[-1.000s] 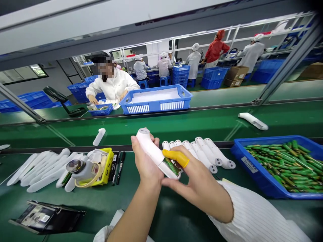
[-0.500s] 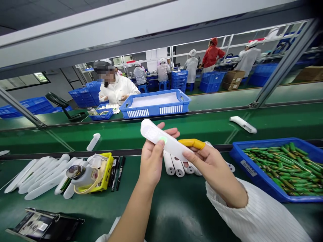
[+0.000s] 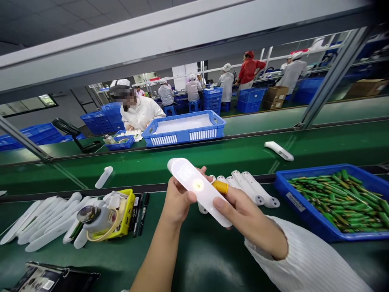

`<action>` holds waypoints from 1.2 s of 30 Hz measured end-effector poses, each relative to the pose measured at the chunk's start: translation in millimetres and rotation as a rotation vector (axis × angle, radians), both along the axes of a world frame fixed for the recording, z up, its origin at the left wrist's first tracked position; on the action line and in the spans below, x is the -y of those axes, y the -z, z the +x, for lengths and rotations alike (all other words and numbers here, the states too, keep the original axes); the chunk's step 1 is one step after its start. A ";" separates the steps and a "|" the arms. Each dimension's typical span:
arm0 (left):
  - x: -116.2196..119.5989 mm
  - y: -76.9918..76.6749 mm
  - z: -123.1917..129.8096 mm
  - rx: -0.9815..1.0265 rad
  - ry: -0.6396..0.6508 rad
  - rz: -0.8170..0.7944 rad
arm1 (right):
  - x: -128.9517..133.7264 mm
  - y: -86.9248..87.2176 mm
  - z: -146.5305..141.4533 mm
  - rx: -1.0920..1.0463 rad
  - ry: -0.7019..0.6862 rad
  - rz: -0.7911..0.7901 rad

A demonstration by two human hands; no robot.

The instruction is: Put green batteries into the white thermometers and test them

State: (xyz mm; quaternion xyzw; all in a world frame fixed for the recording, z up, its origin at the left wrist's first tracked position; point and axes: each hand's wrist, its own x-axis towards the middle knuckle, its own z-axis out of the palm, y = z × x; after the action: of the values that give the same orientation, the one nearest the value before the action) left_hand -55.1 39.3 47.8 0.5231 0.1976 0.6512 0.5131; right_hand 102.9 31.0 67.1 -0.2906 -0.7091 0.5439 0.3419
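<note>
A long white rounded device (image 3: 206, 198) with a glowing yellowish-white light on its face is held up over the bench, tilted down to the right. My left hand (image 3: 178, 198) grips its upper left part, thumb beside the light, other fingers behind it. On its lower right part is my right hand (image 3: 243, 211), thumb on the face and a yellow cover on one finger. Behind my hands, several white housings (image 3: 246, 186) with small holes in their ends lie in a row on the bench.
A blue bin (image 3: 304, 219) of green parts stands right. At left are white shells (image 3: 51, 223), a yellow basket (image 3: 129, 219), black pens (image 3: 141, 215) and a black object (image 3: 60, 280). Two white pieces lie on the green belt (image 3: 182, 154). Beyond, a person (image 3: 141, 113) works near a blue tray (image 3: 185, 136).
The device is lower and tilted more steeply, and its light has turned from green to yellowish white. My left fingers have curled further behind it. The view has shifted slightly.
</note>
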 end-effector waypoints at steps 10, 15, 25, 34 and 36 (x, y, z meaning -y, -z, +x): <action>4.1 -7.2 10.3 -0.225 0.015 -0.189 | -13.9 16.4 -3.2 -0.047 0.261 0.144; 4.3 -6.4 5.6 -0.236 0.011 -0.224 | -16.1 14.3 -0.4 0.030 0.259 0.212; 3.8 -6.7 4.0 -0.274 0.046 -0.194 | -16.5 22.8 -7.2 -0.031 0.274 0.184; 2.3 -6.4 2.4 -0.252 0.043 -0.203 | -19.3 15.2 -1.2 0.103 0.225 0.298; 2.5 -6.8 1.6 -0.252 0.030 -0.211 | -20.0 13.9 0.3 0.153 0.230 0.332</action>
State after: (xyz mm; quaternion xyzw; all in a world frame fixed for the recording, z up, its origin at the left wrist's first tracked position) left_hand -53.5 36.8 54.6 0.5466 0.3199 0.5484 0.5460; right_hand 103.2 51.0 53.2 -0.3496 -0.7751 0.3533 0.3900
